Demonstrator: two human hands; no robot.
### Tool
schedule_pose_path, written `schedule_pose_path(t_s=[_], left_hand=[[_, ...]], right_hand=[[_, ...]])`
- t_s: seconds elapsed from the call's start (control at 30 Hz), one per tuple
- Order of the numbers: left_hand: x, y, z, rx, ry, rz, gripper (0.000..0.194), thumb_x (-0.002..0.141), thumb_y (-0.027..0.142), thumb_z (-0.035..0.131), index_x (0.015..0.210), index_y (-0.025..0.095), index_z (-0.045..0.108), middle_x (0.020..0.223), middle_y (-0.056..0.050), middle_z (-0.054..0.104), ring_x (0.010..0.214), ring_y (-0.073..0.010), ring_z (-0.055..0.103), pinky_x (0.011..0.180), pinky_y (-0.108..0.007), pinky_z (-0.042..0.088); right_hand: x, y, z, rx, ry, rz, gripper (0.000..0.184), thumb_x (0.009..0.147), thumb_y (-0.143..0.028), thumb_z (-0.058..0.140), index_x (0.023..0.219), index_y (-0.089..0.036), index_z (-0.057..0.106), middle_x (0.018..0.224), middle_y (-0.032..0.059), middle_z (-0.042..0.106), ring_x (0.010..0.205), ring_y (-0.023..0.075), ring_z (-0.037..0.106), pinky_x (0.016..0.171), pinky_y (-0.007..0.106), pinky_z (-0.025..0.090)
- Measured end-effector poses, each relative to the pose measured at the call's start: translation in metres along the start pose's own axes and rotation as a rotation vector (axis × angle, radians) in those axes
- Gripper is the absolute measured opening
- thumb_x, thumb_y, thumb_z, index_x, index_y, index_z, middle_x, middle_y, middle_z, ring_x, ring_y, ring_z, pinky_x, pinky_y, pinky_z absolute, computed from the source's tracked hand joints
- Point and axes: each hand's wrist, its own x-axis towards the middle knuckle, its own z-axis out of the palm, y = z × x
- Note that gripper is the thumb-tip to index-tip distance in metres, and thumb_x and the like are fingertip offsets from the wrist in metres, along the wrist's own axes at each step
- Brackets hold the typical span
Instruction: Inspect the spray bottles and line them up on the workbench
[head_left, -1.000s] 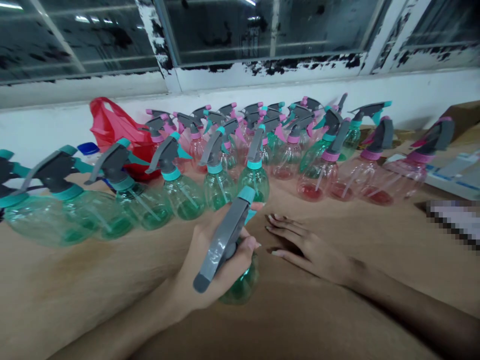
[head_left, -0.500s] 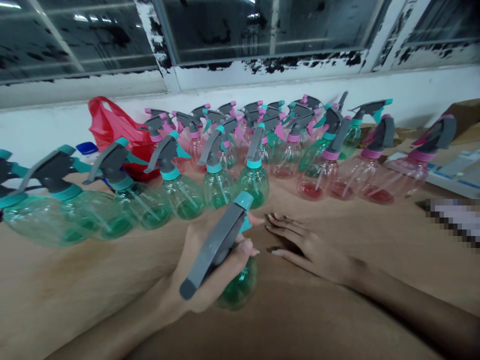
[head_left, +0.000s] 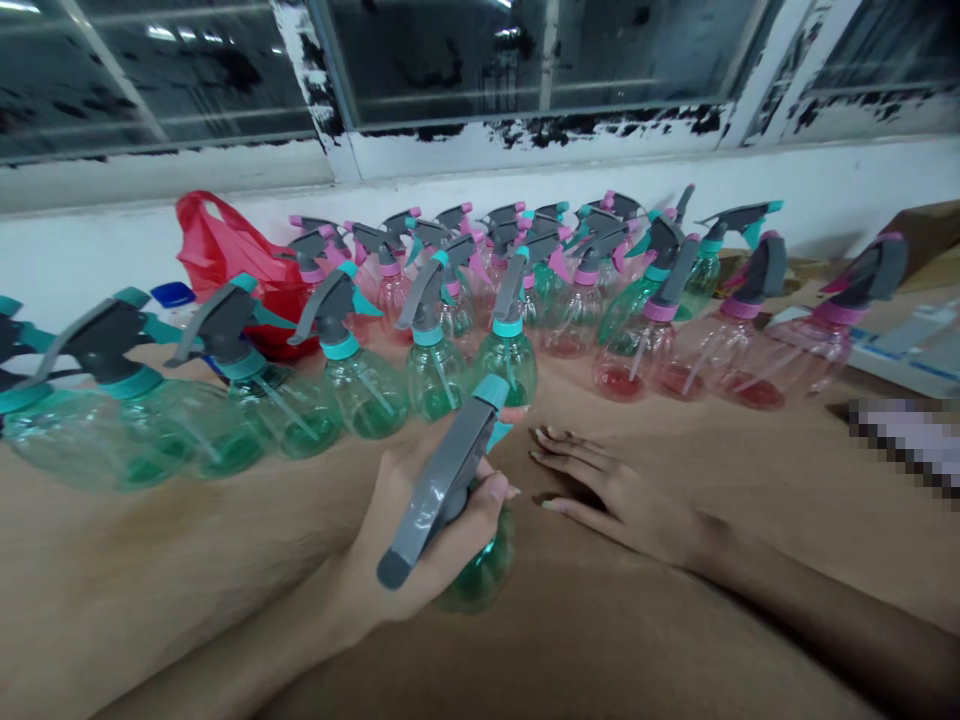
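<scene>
A person's left hand [head_left: 435,562] was wrapped around a green spray bottle [head_left: 484,578], just below its grey spray head [head_left: 444,482], at the near middle of a brown table [head_left: 615,640]. The right hand [head_left: 619,495] lay flat beside it, fingers slightly spread, holding nothing. The clear plastic body looked light, smooth and apt to flex; the neck, hidden by fingers, seemed the firmest grip, clear of the trigger [head_left: 498,435]. Other green spray bottles [head_left: 367,395] stood behind.
</scene>
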Motion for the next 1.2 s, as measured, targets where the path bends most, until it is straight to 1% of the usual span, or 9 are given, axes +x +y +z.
schedule_pose_path(t_s=[0.1,0.3,0.37,0.5,0.57,0.8,0.93,1.03,1.2], left_hand=[[-0.0008,-0.0013,0.0000,-0.001,-0.007,0.000,0.020,0.080,0.025,0.047,0.070,0.024,0.064,0.066,-0.001,0.066,0.066,-0.0196,0.068,0.070,-0.036,0.056],[-0.0026,-0.0025,0.0003,-0.035,-0.022,-0.043,0.017,0.080,0.024,0.047,0.071,0.023,0.062,0.067,-0.002,0.066,0.071,-0.0204,0.069,0.076,-0.038,0.056],[-0.0022,-0.0018,0.0002,-0.046,-0.026,-0.045,0.016,0.081,0.024,0.048,0.073,0.023,0.062,0.066,-0.001,0.065,0.068,-0.0194,0.068,0.073,-0.037,0.056],[-0.0017,-0.0006,-0.0006,-0.020,-0.008,-0.021,0.019,0.081,0.026,0.047,0.071,0.024,0.063,0.065,-0.001,0.065,0.061,-0.0179,0.065,0.063,-0.032,0.055],[-0.0018,-0.0005,-0.0011,-0.011,-0.004,-0.017,0.020,0.081,0.026,0.046,0.070,0.025,0.063,0.065,0.000,0.065,0.058,-0.0169,0.064,0.060,-0.031,0.055],[-0.0008,0.0011,-0.0021,0.031,0.003,0.002,0.019,0.080,0.026,0.047,0.069,0.026,0.063,0.065,0.000,0.066,0.067,-0.0191,0.064,0.076,-0.038,0.054],[-0.0016,0.0017,-0.0023,0.016,-0.008,-0.014,0.020,0.081,0.026,0.047,0.070,0.025,0.063,0.068,-0.001,0.066,0.070,-0.0200,0.066,0.078,-0.040,0.053],[-0.0022,-0.0001,-0.0022,-0.011,-0.008,-0.014,0.020,0.082,0.025,0.047,0.071,0.025,0.063,0.068,-0.001,0.064,0.071,-0.0198,0.067,0.076,-0.038,0.054],[-0.0025,-0.0041,-0.0001,0.032,-0.010,-0.005,0.021,0.083,0.027,0.046,0.072,0.024,0.063,0.070,-0.002,0.065,0.075,-0.0213,0.068,0.078,-0.039,0.054]], right_hand=[[-0.0001,0.0006,0.0006,-0.003,-0.003,0.001,0.054,0.091,-0.048,0.043,0.138,-0.024,0.038,0.145,0.0047,0.038,0.135,0.0216,0.030,0.110,0.044,0.030],[0.0000,0.0029,0.0021,0.014,0.015,-0.021,0.053,0.090,-0.047,0.044,0.139,-0.026,0.037,0.145,0.0044,0.039,0.135,0.0226,0.031,0.109,0.046,0.031],[0.0000,0.0029,0.0023,0.021,0.019,-0.020,0.053,0.090,-0.047,0.045,0.139,-0.027,0.037,0.145,0.0046,0.039,0.134,0.0229,0.032,0.109,0.047,0.031],[-0.0004,0.0017,0.0021,0.018,0.019,-0.006,0.054,0.090,-0.047,0.045,0.138,-0.025,0.037,0.145,0.0049,0.039,0.134,0.0227,0.032,0.109,0.046,0.031],[-0.0004,0.0010,0.0017,0.027,0.025,-0.007,0.053,0.090,-0.047,0.045,0.138,-0.026,0.037,0.144,0.0049,0.040,0.134,0.0227,0.032,0.109,0.046,0.031],[0.0003,0.0015,0.0013,0.040,0.030,-0.020,0.053,0.090,-0.047,0.045,0.138,-0.026,0.038,0.144,0.0049,0.040,0.134,0.0227,0.032,0.109,0.046,0.031],[0.0003,0.0017,0.0013,0.025,0.019,-0.017,0.053,0.090,-0.047,0.045,0.138,-0.025,0.038,0.144,0.0055,0.040,0.134,0.0223,0.032,0.109,0.046,0.031],[0.0002,0.0011,0.0010,0.030,0.029,-0.015,0.053,0.090,-0.047,0.045,0.138,-0.026,0.038,0.144,0.0053,0.040,0.134,0.0228,0.033,0.109,0.047,0.032],[0.0001,0.0001,0.0001,0.040,0.035,-0.017,0.052,0.090,-0.047,0.045,0.137,-0.025,0.040,0.143,0.0057,0.041,0.133,0.0234,0.033,0.109,0.047,0.032]])
